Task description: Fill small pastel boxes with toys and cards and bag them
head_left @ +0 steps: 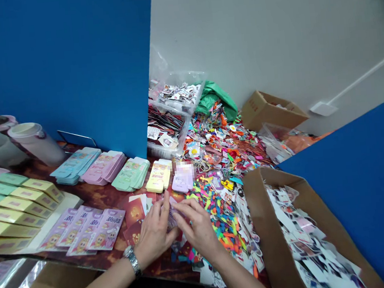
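Both my hands meet at the table's front middle around a small purple carton, mostly hidden by the fingers. My left hand, with a metal watch at its wrist, holds the carton from the left, its index finger pointing up. From the other side my right hand has thumb and fingertips on it. Just behind stand a short stack of flat purple cartons and a yellow stack. Red printed envelopes lie left of my left hand. Four-sided purple packs fan out farther left.
Stacks of green, pink and blue cartons line the back. Filled yellow boxes sit in a tray at left. Colourful small toys heap up on the right, beside a cardboard box of stickers. Blue partitions rise behind.
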{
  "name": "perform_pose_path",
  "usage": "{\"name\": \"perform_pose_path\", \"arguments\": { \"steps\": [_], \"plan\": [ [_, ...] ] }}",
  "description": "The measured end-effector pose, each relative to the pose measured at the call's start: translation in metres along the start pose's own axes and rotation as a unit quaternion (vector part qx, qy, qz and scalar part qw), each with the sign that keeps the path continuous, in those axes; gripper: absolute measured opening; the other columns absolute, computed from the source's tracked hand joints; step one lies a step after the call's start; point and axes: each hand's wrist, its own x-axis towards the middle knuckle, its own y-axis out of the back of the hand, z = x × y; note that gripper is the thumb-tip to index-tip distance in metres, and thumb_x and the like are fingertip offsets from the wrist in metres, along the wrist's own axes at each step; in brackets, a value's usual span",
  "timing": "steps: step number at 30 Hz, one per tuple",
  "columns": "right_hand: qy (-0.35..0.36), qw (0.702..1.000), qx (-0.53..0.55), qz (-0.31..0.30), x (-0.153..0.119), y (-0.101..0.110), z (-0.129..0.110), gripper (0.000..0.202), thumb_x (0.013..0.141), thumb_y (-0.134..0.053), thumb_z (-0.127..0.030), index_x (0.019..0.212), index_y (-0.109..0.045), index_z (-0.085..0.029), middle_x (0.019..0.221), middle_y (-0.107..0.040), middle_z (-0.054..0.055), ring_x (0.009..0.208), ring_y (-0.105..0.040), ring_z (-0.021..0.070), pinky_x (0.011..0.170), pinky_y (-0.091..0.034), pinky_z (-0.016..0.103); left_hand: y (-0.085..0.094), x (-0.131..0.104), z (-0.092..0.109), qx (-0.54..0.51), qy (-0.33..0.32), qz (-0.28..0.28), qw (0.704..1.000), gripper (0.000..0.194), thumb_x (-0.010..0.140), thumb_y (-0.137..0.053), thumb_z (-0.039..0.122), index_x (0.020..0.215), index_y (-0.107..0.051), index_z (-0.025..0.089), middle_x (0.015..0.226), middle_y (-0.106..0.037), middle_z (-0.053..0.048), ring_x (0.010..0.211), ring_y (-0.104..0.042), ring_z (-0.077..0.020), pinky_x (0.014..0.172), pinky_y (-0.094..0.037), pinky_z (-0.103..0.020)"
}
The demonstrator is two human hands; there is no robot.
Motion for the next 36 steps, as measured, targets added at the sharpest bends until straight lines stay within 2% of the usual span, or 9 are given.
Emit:
{"name": "perform_pose_path", "arguments": {
  "steps": [4, 7, 10, 16, 20, 23, 27, 31, 36],
  "plan": [
    [-0.02, 1.0, 0.011, 0.022, -0.002, -0.01, 0.01, 0.038, 0.092, -0.058, -0.025, 0.13, -0.06, -0.025, 0.123, -0.06, 0.009, 0.118, -0.056, 0.0212, 0.103, -0.046, 0.035, -0.001, 0.0, 0.003, -0.006, 0.008, -0.006, 1.0, 0.097, 0.083, -0.056, 0.024, 0.153, 0.012, 0.018, 0.119, -0.051, -0.016, 0.103, -0.055, -0.0299, 0.083, -0.052, -0.042],
    [-0.023, 0.997, 0.074, -0.02, -0.001, -0.014, 0.02, 0.045, 0.096, -0.051, -0.027, 0.142, -0.049, -0.025, 0.138, -0.055, 0.006, 0.128, -0.051, 0.0203, 0.11, -0.041, 0.037, -0.002, 0.0, 0.003, -0.013, 0.007, 0.005, 1.0, 0.098, 0.083, -0.056, 0.026, 0.152, 0.012, 0.017, 0.119, -0.051, -0.017, 0.103, -0.055, -0.0302, 0.082, -0.053, -0.042],
    [-0.02, 0.991, 0.117, -0.061, -0.001, -0.015, 0.024, 0.044, 0.099, -0.046, -0.027, 0.143, -0.047, -0.027, 0.14, -0.054, 0.003, 0.129, -0.052, 0.0191, 0.11, -0.042, 0.038, -0.001, 0.0, 0.002, -0.01, 0.002, 0.011, 1.0, 0.096, 0.083, -0.054, 0.026, 0.153, 0.011, 0.017, 0.117, -0.051, -0.016, 0.102, -0.056, -0.0298, 0.082, -0.053, -0.043],
    [0.067, 0.997, 0.003, -0.034, -0.008, -0.023, 0.032, 0.055, 0.097, -0.038, -0.015, 0.15, -0.034, -0.03, 0.147, -0.046, 0.003, 0.134, -0.045, 0.0184, 0.113, -0.04, 0.039, -0.005, -0.003, 0.0, 0.002, -0.013, 0.013, 1.0, 0.097, 0.083, -0.057, 0.028, 0.153, 0.01, 0.017, 0.117, -0.051, -0.017, 0.102, -0.056, -0.0303, 0.084, -0.053, -0.044],
    [0.063, 0.996, -0.023, -0.059, -0.012, -0.021, 0.034, 0.057, 0.096, -0.039, -0.015, 0.151, -0.031, -0.03, 0.15, -0.041, 0.003, 0.137, -0.042, 0.0193, 0.113, -0.04, 0.038, -0.009, -0.005, 0.0, 0.0, -0.011, 0.007, 1.0, 0.097, 0.083, -0.057, 0.027, 0.153, 0.009, 0.02, 0.12, -0.05, -0.017, 0.108, -0.055, -0.0319, 0.086, -0.053, -0.045],
    [0.015, 0.996, 0.017, -0.087, -0.011, -0.013, 0.027, 0.05, 0.099, -0.043, -0.024, 0.148, -0.037, -0.03, 0.149, -0.043, 0.002, 0.139, -0.039, 0.02, 0.114, -0.038, 0.041, -0.008, -0.005, 0.0, -0.016, -0.007, 0.004, 1.0, 0.097, 0.083, -0.056, 0.027, 0.153, 0.011, 0.02, 0.125, -0.048, -0.018, 0.11, -0.054, -0.0317, 0.085, -0.053, -0.044],
    [-0.033, 0.997, 0.074, -0.017, -0.01, -0.014, 0.019, 0.039, 0.101, -0.04, -0.027, 0.138, -0.054, -0.028, 0.139, -0.055, 0.003, 0.132, -0.048, 0.0192, 0.113, -0.04, 0.041, -0.006, -0.001, 0.004, -0.02, -0.007, 0.002, 1.0, 0.097, 0.083, -0.056, 0.027, 0.153, 0.011, 0.019, 0.119, -0.051, -0.016, 0.105, -0.055, -0.03, 0.085, -0.053, -0.044],
    [-0.028, 0.996, 0.075, 0.024, -0.01, -0.022, 0.019, 0.039, 0.099, -0.045, -0.026, 0.137, -0.055, -0.027, 0.137, -0.057, 0.004, 0.129, -0.052, 0.0208, 0.112, -0.042, 0.041, -0.006, -0.001, 0.006, -0.01, -0.009, 0.001, 1.0, 0.097, 0.082, -0.056, 0.025, 0.153, 0.009, 0.018, 0.119, -0.052, -0.017, 0.105, -0.056, -0.0301, 0.085, -0.053, -0.043],
    [-0.084, 0.988, 0.128, -0.003, -0.005, -0.014, 0.02, 0.038, 0.099, -0.047, -0.031, 0.135, -0.057, -0.025, 0.132, -0.061, 0.004, 0.123, -0.058, 0.0216, 0.108, -0.046, 0.04, -0.007, -0.001, 0.003, -0.005, -0.019, 0.013, 1.0, 0.095, 0.084, -0.055, 0.028, 0.153, 0.01, 0.017, 0.123, -0.051, -0.019, 0.106, -0.056, -0.0304, 0.086, -0.053, -0.044]
  ]
}}
